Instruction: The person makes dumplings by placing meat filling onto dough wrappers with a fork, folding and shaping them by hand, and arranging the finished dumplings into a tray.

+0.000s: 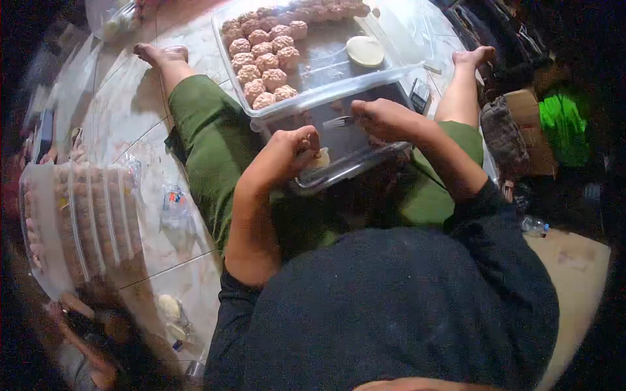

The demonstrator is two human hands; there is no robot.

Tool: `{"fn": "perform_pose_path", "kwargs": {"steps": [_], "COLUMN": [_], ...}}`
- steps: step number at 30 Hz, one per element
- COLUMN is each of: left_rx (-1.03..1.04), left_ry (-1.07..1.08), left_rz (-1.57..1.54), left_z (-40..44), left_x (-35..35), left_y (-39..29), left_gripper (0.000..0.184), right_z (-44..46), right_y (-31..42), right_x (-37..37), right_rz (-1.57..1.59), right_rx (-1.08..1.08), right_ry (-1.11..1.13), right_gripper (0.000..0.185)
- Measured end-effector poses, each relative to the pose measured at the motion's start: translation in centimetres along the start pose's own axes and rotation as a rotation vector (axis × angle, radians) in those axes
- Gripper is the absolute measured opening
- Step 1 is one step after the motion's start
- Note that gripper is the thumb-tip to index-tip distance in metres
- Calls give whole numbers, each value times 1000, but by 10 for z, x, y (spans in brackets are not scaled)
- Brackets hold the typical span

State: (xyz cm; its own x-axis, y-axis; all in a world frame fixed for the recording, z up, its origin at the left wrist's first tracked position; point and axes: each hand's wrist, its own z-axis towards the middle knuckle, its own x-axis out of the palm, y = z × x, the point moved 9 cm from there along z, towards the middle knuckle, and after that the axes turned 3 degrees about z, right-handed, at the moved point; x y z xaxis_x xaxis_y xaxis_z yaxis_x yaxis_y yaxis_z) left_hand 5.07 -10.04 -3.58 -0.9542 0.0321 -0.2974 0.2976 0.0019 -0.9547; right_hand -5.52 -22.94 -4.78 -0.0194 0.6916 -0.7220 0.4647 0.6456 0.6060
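My right hand (pixel 383 119) is closed around a fork (pixel 336 122), its tines pointing left over a clear plastic tray (pixel 355 171) between my legs. My left hand (pixel 287 151) is curled at the tray's left side, with a pale round wrapper (pixel 321 158) at its fingers. Just beyond, a clear plastic container (pixel 326 98) holds rows of pinkish lumpy balls (pixel 267 62) along its left and far sides. A stack of pale round wrappers (pixel 365 51) lies in its right half. What fills my left palm is hidden.
A dark handheld device (pixel 420 93) lies right of the container. Stacked plastic boxes (pixel 81 218) of similar balls stand at left, near a clear plastic bag (pixel 176 205). Another person's arm (pixel 85 342) shows at lower left. A cardboard box (pixel 531 130) and green cloth (pixel 563 124) are at right.
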Motion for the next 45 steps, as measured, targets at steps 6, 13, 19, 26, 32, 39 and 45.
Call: {"fn": "perform_pose_path", "kwargs": {"steps": [6, 13, 19, 26, 32, 39, 45], "left_rx": [-20, -33, -114, -198, -67, -80, -86], "left_ry": [5, 60, 77, 23, 78, 25, -8], "left_rz": [19, -124, -116, -306, 2, 92, -26], "left_z": [3, 18, 10, 12, 7, 11, 12], "left_x": [12, 34, 30, 30, 22, 24, 20], "left_y": [12, 44, 35, 56, 17, 28, 20], "left_gripper": [10, 10, 12, 14, 11, 6, 9], "right_z": [-18, 57, 96, 78, 95, 81, 69], "right_y": [57, 98, 92, 89, 67, 106, 76], "right_x": [-88, -99, -82, -89, -86, -91, -124], "right_rz": [-5, -454, -715, -419, -480, -698, -448], "right_rx": [-343, -277, -117, -217, -308, -296, -226], "right_ry": [-230, -501, -422, -492, -439, -503, -562], "right_gripper": [8, 10, 8, 9, 15, 14, 16]}}
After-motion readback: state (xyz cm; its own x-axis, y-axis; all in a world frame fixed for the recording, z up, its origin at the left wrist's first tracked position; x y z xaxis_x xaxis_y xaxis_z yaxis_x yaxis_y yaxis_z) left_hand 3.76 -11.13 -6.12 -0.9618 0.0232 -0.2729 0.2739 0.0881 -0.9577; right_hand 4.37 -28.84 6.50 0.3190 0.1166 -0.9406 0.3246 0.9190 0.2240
